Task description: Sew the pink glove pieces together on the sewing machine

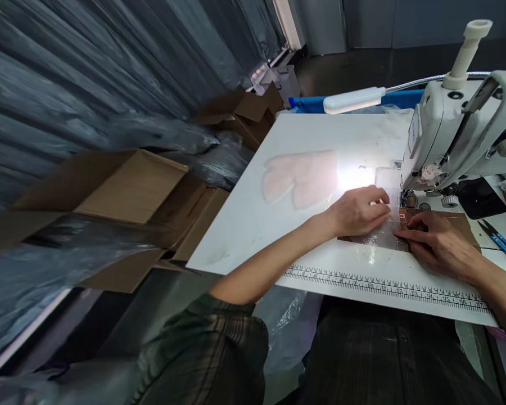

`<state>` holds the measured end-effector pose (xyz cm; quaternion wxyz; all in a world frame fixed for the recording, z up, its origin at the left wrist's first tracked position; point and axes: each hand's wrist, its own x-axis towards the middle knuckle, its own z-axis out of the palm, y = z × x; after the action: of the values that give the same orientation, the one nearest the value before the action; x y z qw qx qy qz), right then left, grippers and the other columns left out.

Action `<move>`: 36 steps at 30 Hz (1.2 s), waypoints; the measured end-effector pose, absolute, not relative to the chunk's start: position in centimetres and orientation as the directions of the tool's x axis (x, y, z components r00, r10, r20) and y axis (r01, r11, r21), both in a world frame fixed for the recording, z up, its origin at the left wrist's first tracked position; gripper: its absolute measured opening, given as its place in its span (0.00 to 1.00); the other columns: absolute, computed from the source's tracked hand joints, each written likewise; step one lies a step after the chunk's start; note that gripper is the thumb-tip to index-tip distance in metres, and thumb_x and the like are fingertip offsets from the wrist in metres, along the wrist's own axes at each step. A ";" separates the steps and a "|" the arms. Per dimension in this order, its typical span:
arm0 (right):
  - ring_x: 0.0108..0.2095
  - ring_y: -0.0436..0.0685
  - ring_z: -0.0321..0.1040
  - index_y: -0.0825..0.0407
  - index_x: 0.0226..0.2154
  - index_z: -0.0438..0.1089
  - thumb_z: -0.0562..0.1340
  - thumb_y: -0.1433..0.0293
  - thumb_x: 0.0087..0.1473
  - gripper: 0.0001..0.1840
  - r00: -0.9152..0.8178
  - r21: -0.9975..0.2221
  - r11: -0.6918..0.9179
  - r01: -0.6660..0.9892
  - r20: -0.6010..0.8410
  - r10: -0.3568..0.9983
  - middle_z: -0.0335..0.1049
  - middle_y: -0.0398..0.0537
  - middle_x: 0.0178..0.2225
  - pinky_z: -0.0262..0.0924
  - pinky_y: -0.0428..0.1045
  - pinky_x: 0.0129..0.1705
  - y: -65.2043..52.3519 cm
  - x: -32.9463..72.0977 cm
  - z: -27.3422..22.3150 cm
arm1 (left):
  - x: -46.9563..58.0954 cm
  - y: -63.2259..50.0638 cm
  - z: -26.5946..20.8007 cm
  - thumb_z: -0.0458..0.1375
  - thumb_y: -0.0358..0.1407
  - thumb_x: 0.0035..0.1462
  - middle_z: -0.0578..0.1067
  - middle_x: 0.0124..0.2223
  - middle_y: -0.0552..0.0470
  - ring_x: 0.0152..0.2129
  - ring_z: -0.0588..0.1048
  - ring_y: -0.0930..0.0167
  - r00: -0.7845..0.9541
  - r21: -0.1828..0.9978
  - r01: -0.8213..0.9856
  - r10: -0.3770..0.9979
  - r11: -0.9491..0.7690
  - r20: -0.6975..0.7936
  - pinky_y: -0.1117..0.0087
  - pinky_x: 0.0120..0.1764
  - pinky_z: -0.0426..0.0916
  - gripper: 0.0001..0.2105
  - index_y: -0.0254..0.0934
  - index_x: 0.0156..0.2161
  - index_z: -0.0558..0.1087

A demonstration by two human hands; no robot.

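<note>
My left hand [360,211] is closed, fingers curled together over a clear plastic sheet [373,247] left of the needle. My right hand [441,243] rests on a flat brown piece [459,222], which looks like fabric, just in front of the presser foot. Its thumb and fingers are drawn together at the piece's surface. Between the hands a small red label [402,216] shows by the needle area. The clear sheet overlaps part of the brown piece. White sewing machine [430,129] stands over the work, its needle end close to my fingertips.
A ruler strip [388,288] runs along the front edge of the white table [244,225]. Blue-handled snips [504,242] and a black pad [481,198] lie right. A pink mitten-like shape [303,175] is at left. A lamp [354,101] sits behind; open cardboard boxes [130,185] stand left.
</note>
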<state>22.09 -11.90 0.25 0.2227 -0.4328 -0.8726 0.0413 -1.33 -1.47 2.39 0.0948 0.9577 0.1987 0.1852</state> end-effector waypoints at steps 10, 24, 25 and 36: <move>0.43 0.61 0.71 0.47 0.47 0.79 0.56 0.70 0.62 0.18 -0.501 -0.302 0.606 0.736 0.360 0.787 0.71 0.56 0.42 0.72 0.59 0.45 -11.7 22.1 0.2 | 0.5 -0.2 2.1 0.48 0.44 0.68 0.74 0.55 0.37 0.42 0.73 0.62 0.977 0.000 0.183 0.182 -0.983 0.106 0.61 0.45 0.66 0.19 0.32 0.51 0.74; 0.41 0.60 0.71 0.49 0.51 0.76 0.54 0.66 0.66 0.19 -0.412 -0.283 0.525 0.803 0.373 0.831 0.70 0.57 0.43 0.74 0.55 0.38 -11.5 22.0 -0.1 | 0.4 0.0 1.3 0.43 0.45 0.71 0.71 0.60 0.36 0.54 0.67 0.58 0.921 0.070 0.369 0.375 -0.927 0.104 0.60 0.50 0.58 0.25 0.29 0.63 0.66; 0.41 0.61 0.71 0.49 0.51 0.76 0.54 0.66 0.65 0.18 -0.410 -0.286 0.522 0.804 0.369 0.834 0.70 0.57 0.43 0.73 0.55 0.37 -11.5 22.0 -0.2 | 0.4 -0.1 1.3 0.44 0.44 0.71 0.71 0.61 0.36 0.54 0.67 0.58 0.920 0.084 0.371 0.379 -0.925 0.101 0.59 0.51 0.57 0.25 0.30 0.63 0.66; 0.42 0.60 0.71 0.45 0.52 0.76 0.56 0.67 0.64 0.18 -0.386 -0.329 0.492 0.806 0.339 0.858 0.69 0.56 0.44 0.73 0.55 0.38 -11.6 22.1 -0.4 | 0.2 -0.1 1.2 0.42 0.43 0.71 0.70 0.62 0.34 0.56 0.67 0.57 0.926 0.104 0.352 0.362 -0.930 0.106 0.56 0.53 0.56 0.26 0.27 0.63 0.65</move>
<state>22.08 -11.57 -0.42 0.2373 -0.5009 -0.8305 0.0552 0.20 -0.11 1.19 0.0418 0.9804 0.1821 0.0619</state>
